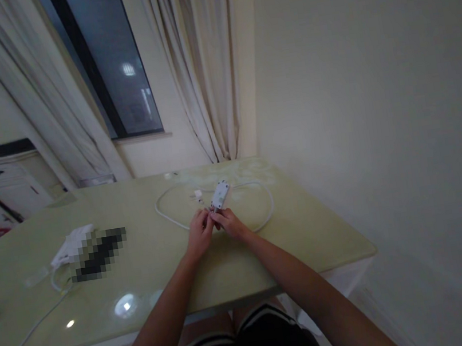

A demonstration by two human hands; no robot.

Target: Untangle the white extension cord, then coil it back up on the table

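Note:
Both my hands meet over the glossy pale-green table (151, 277), near its far middle. My left hand (199, 232) has its fingers curled together at the near end of a small white power strip (220, 195). My right hand (228, 222) is pinched on that same end, where the white cord (263, 214) joins it. The strip lies flat, pointing away from me. Its cord loops round on the table to the left and right of my hands. A small white plug piece (197, 193) lies just left of the strip.
A white adapter with cable (72, 246) and a dark blurred object (99, 253) lie at the table's left. A thin cable (29, 336) runs off the near left edge. Wall on the right, curtains (201, 62) and window behind, a white cabinet (2, 184) far left.

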